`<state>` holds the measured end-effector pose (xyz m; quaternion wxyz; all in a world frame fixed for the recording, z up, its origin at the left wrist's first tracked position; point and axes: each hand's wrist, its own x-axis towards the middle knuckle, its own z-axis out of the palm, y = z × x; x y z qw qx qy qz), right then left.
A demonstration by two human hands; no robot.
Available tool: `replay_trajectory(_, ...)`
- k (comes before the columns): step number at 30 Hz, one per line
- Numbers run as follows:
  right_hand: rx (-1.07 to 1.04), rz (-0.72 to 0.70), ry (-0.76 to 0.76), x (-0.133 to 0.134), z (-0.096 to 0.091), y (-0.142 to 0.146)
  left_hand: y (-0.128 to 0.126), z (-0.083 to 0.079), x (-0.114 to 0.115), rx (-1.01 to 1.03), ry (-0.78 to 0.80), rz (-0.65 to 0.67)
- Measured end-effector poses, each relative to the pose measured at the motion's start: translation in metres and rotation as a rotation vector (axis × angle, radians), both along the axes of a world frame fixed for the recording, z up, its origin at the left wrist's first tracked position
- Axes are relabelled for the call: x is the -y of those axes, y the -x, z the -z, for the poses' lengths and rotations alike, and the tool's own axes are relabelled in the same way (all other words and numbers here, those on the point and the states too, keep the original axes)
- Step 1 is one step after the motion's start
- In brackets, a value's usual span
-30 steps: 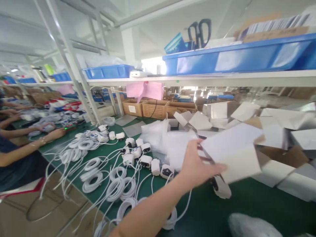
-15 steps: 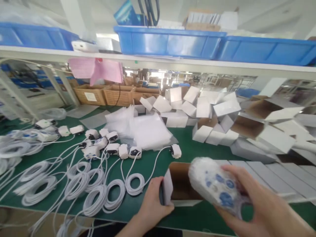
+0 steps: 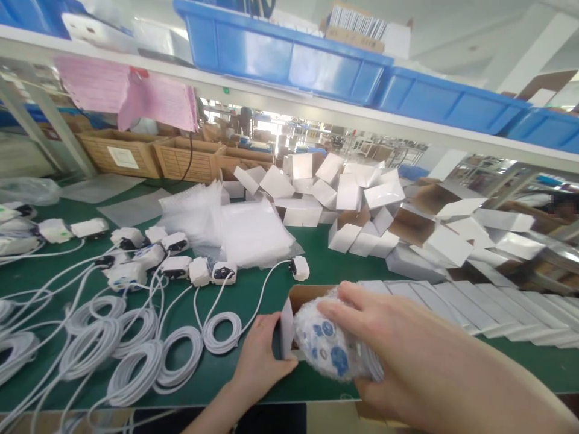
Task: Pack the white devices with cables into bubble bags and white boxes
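Observation:
My right hand (image 3: 380, 337) is closed around a bubble-wrapped white device (image 3: 323, 343) with blue round marks and a bundle of white cable at its lower end. The device hangs tilted at the mouth of an open box (image 3: 286, 325), white outside and brown inside, and covers most of the opening. I cannot tell how far it reaches inside. My left hand (image 3: 260, 352) grips the box's left side, thumb at the front and fingers behind. A coiled white cable (image 3: 222, 333) with a white plug block (image 3: 299, 268) lies left of and behind the box.
More coiled cables (image 3: 136, 371) spread over the green table (image 3: 253, 386) at left. A stack of clear bags (image 3: 253, 232) lies behind. Loose white boxes (image 3: 353, 193) pile up at the back; a row of closed boxes (image 3: 452, 307) runs right. Blue bins (image 3: 289, 57) stand on the shelf above.
My right hand has moved left with the wrapped device, from right of the box to over its opening. My left hand still grips the box. The view has shifted right and tilted.

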<state>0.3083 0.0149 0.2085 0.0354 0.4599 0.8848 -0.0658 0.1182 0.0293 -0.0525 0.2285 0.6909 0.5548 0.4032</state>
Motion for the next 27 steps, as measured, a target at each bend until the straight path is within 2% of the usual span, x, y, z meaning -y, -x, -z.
replay_trajectory(6, 0.296, 0.022, 0.021, -0.02, 0.023, 0.027, 0.003, 0.004, -0.004, 0.032, 0.03, 0.031)
replay_trajectory(8, 0.303, 0.008, 0.059, -0.025, 0.027, 0.042, 0.003, 0.004, -0.005, 0.035, 0.031, 0.054)
replay_trajectory(11, 0.199, 0.041, 0.13, -0.031, 0.034, 0.057, 0.004, 0.004, -0.006, 0.04, 0.03, 0.079)
replay_trajectory(15, -0.016, 0.081, 0.214, -0.038, 0.05, 0.045, 0.009, 0.002, -0.007, 0.044, 0.032, 0.069)
replay_trajectory(18, -0.145, 0.005, 0.257, -0.038, 0.061, 0.026, 0.013, -0.001, -0.007, 0.042, 0.027, 0.046)
replay_trajectory(22, -0.094, -0.054, 0.177, -0.037, 0.071, 0.024, 0.014, -0.004, -0.008, 0.017, 0.025, 0.054)
replay_trajectory(27, -0.002, -0.067, 0.204, -0.034, 0.073, 0.031, 0.016, -0.006, -0.009, -0.029, 0.038, 0.068)
